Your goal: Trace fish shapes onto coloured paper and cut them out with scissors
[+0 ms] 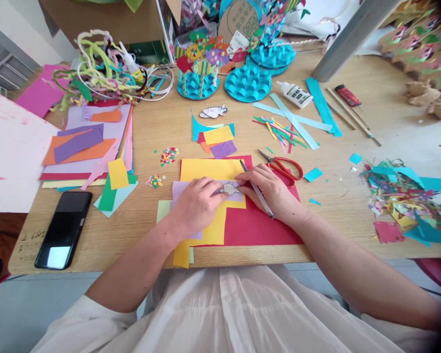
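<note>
A small fish cutout (228, 189) lies on a purple paper strip (237, 197), over yellow (215, 233) and red sheets (264, 228). My left hand (196, 203) rests on the papers, its fingertips pressing the cutout's left end. In my right hand (268, 191) is a grey-white pen (257, 190), slanting between the fingers, while the fingertips touch the cutout's right end. Red-handled scissors (284, 169) lie just beyond my right hand. Another fish cutout (213, 112) sits farther back, near paper scraps (218, 136).
A phone (63, 230) lies front left, below stacked coloured paper (95, 117). Confetti piles (169, 156), a glue bottle (296, 94) and blue egg-tray discs (248, 83) stand farther back. Scraps (400, 196) cover the right, and a grey pole (353, 39) rises behind.
</note>
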`<state>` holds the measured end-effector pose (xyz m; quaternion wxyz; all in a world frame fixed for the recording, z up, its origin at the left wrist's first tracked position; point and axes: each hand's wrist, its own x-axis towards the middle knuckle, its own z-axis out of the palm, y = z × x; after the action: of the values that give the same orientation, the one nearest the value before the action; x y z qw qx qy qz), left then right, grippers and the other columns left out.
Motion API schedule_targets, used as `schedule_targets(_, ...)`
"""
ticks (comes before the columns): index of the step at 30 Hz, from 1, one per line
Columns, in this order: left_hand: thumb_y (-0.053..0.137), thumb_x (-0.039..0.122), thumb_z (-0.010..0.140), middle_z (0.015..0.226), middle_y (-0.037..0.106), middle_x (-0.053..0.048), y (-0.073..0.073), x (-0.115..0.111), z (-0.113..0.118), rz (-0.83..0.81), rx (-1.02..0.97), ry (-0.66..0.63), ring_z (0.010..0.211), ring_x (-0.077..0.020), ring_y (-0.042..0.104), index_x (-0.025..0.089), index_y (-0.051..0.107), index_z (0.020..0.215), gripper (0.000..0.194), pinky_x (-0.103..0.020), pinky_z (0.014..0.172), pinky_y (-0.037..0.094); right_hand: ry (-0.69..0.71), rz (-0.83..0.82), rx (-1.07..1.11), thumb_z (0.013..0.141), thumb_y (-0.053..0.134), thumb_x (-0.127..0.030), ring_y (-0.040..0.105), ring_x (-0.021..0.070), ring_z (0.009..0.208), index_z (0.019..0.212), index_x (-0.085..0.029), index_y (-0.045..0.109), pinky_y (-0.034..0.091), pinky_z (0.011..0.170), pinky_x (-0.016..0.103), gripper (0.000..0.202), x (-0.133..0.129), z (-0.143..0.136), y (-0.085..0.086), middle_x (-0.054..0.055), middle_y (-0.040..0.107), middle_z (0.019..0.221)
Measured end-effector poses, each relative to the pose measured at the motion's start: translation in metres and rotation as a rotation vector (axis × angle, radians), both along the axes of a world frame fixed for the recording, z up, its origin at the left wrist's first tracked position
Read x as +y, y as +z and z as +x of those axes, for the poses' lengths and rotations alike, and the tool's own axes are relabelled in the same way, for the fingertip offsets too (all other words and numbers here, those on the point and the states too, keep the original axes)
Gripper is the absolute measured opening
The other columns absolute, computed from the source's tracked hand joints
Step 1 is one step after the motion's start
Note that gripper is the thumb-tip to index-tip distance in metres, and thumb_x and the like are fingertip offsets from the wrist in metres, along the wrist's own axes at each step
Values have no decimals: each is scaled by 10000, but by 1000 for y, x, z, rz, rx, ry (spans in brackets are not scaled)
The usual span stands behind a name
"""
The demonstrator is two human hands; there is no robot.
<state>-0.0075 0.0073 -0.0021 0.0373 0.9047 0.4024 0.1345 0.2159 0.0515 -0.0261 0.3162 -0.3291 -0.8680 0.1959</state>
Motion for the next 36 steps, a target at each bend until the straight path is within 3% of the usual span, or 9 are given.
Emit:
schedule_targets(24, 479, 83, 893, 1095, 662, -83, 0, 0, 0, -12, -4, -2, 1036, -237, 550, 163, 695, 1060, 284, -384, 886, 483, -8, 21, -16, 913, 558, -197, 540, 227, 812, 1031, -177, 588, 481, 734, 373, 123, -1, -1, 4, 88, 643, 870)
schedule_targets(30, 478, 60, 871, 1113, 661, -86, -1, 0, 0, -31, -21, -1, 1048, -232, 550, 162, 689, 1072, 309, -387, 894, 480, 78, -8, -52, 854, 655, -233, 543, 241, 842, 1089, -173, 575, 491, 740, 384, 255, 1, 4, 7, 91, 640, 904)
schedule_targets(36, 449, 13, 833, 1102, 668, -80, -2, 2, -2, -51, -80, 8, 1046, -224, 560, 152, 658, 1125, 385, -387, 910, 482, 52, 1, -45, 894, 594, -221, 557, 241, 834, 1051, -171, 581, 498, 731, 391, 166, 0, 2, 8, 100, 650, 888)
